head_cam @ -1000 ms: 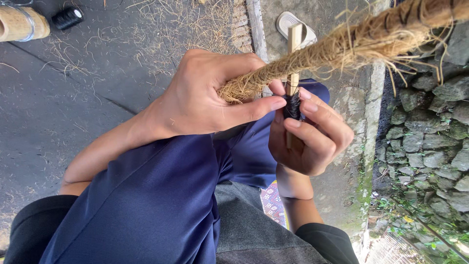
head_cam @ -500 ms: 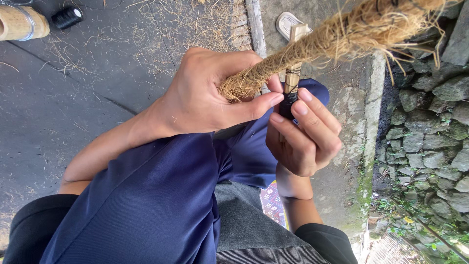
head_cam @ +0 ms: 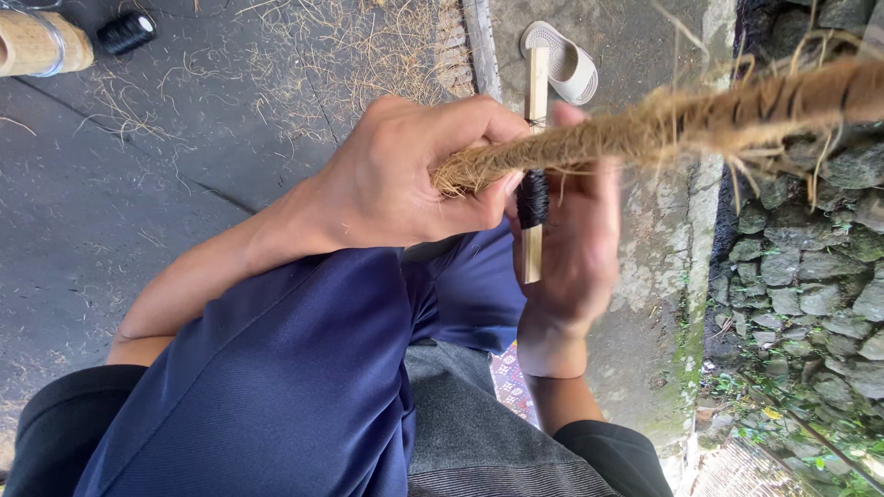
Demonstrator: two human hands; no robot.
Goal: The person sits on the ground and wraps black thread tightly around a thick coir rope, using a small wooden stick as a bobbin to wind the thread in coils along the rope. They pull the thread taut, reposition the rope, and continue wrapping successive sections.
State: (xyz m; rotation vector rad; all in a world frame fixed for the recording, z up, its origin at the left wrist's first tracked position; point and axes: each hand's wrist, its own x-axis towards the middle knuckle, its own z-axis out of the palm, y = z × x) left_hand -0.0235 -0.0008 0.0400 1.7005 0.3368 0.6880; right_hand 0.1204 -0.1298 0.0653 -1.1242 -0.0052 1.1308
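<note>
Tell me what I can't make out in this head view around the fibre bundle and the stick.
- Right hand: motion-blurred, so its finger grip on the wooden stick is unclear.
- Fibre bundle: its far end is cut off by the right edge; the near end is buried in the left hand.
- Black winding on the stick: partly covered by the left thumb.
- Bamboo piece: cut off at the left edge.
</note>
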